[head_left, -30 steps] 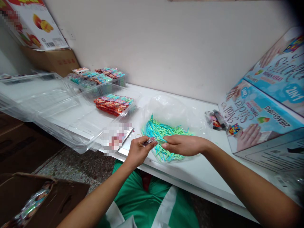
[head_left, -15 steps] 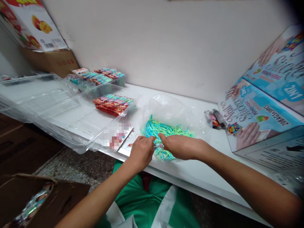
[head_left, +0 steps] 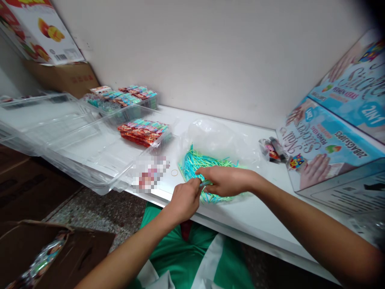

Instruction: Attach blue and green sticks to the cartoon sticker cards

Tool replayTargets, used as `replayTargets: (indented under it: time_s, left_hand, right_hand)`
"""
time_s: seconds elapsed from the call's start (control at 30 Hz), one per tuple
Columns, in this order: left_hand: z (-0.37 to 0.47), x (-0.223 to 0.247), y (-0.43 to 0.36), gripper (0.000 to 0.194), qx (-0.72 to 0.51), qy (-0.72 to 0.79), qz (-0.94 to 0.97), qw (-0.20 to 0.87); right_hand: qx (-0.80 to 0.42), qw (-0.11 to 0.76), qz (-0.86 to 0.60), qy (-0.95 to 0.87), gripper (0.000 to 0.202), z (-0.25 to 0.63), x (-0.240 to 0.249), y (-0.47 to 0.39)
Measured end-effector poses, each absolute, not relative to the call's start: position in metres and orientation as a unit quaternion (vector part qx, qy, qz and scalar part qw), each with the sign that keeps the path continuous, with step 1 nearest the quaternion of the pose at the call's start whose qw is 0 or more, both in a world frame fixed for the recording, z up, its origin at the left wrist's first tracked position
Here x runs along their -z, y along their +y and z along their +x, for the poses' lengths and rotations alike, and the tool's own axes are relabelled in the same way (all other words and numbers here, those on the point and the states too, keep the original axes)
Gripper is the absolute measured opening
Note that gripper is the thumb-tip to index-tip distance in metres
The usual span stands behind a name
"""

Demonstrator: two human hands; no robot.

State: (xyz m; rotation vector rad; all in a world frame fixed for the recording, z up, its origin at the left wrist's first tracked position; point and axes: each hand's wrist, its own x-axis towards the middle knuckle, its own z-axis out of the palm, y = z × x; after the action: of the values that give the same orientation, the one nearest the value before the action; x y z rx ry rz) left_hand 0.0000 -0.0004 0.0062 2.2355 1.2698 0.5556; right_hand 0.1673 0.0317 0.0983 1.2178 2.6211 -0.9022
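Observation:
My left hand (head_left: 185, 200) is closed at the front of the table, its fingertips meeting those of my right hand. My right hand (head_left: 228, 181) is also closed, thumb and fingers pinching. A small shiny bluish piece (head_left: 205, 184) shows between them; its kind is mostly hidden by the fingers. Right behind and beneath the hands lies a heap of thin blue and green strips (head_left: 207, 160), in or on a clear plastic bag (head_left: 222, 136). A thin rubber band (head_left: 175, 172) rests on the white table left of the heap.
A large clear plastic tray (head_left: 102, 184) stands at left, with red packets (head_left: 144, 132) behind its near wall. A filled clear box (head_left: 150, 102) is farther back. Printed cartons (head_left: 331, 152) stand right, near small dark-wrapped packets (head_left: 272, 150). An open brown box (head_left: 87, 245) sits below left.
Both hands have shifted slightly to the right. The rubber band is now fully in sight. The small piece between the fingers looked pinkish and clear before and now looks bluish.

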Motion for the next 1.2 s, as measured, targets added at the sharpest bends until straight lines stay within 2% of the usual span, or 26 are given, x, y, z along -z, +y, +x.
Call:
replayTargets:
  time_s: [0.1, 0.17, 0.3, 0.47, 0.73, 0.87, 1.03, 1.2]
  left_hand:
    - [-0.005, -0.006, 0.006, 0.026, -0.246, 0.412, 0.711, 0.514]
    - [-0.008, -0.007, 0.01, 0.032, -0.238, 0.363, 0.623, 0.651]
    - [-0.009, -0.007, 0.012, 0.039, -0.232, 0.302, 0.526, 0.76]
    - [-0.008, -0.004, 0.012, 0.039, -0.272, 0.261, 0.465, 0.801]
    - [-0.006, -0.003, 0.012, 0.037, -0.289, 0.252, 0.43, 0.817]
    - [-0.005, -0.001, 0.011, 0.037, -0.286, 0.256, 0.435, 0.815]
    - [-0.005, -0.002, 0.009, 0.042, -0.29, 0.266, 0.424, 0.816]
    - [-0.006, 0.0, 0.008, 0.044, -0.309, 0.281, 0.405, 0.813]
  right_hand:
    - [0.483, 0.024, 0.356, 0.8, 0.03, 0.183, -0.099, 0.043]
    - [0.58, -0.031, 0.324, 0.747, 0.027, 0.19, -0.093, 0.047]
    - [0.605, -0.143, 0.359, 0.696, 0.027, 0.191, -0.073, 0.046]
    - [0.549, -0.305, 0.406, 0.664, 0.029, 0.179, -0.053, 0.037]
    - [0.544, -0.47, 0.442, 0.536, 0.032, 0.168, -0.033, 0.031]
    - [0.514, -0.479, 0.422, 0.574, 0.049, 0.165, -0.034, 0.026]
    - [0.447, -0.49, 0.438, 0.607, 0.028, 0.162, -0.033, 0.021]
    - [0.372, -0.485, 0.503, 0.611, 0.026, 0.159, -0.034, 0.017]
